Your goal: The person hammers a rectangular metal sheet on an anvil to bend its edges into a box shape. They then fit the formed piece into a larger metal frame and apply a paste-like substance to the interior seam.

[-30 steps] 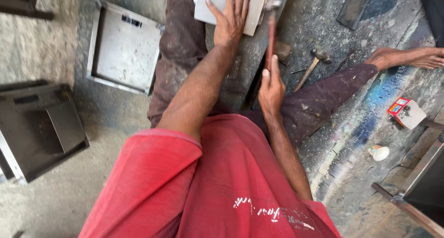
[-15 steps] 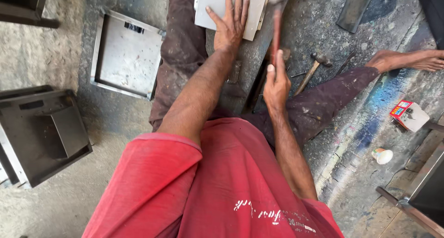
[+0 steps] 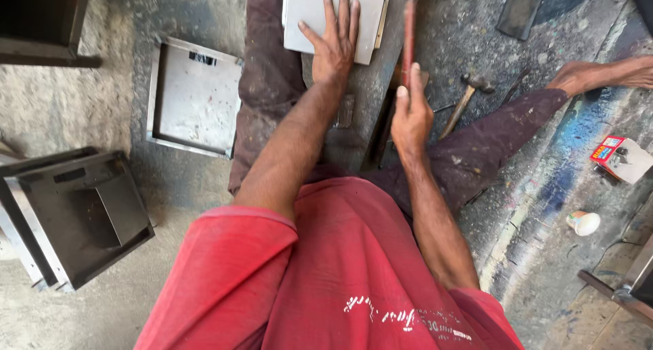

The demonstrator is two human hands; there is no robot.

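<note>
My left hand lies flat, fingers spread, on a light grey metal sheet at the top middle of the head view. My right hand is closed around the red wooden handle of a hammer, whose metal head sits at the sheet's right edge at the frame's top. I sit on the floor in a red shirt and dark trousers, legs spread to either side.
A second hammer lies on the floor right of my hand. A shallow metal tray lies left, dark metal boxes at lower left. A small red-and-white packet and a white cup are at right.
My right hand has brought the hammer up and forward, so its head now sits by the sheet's right edge. My left hand stays pressed on the sheet.
</note>
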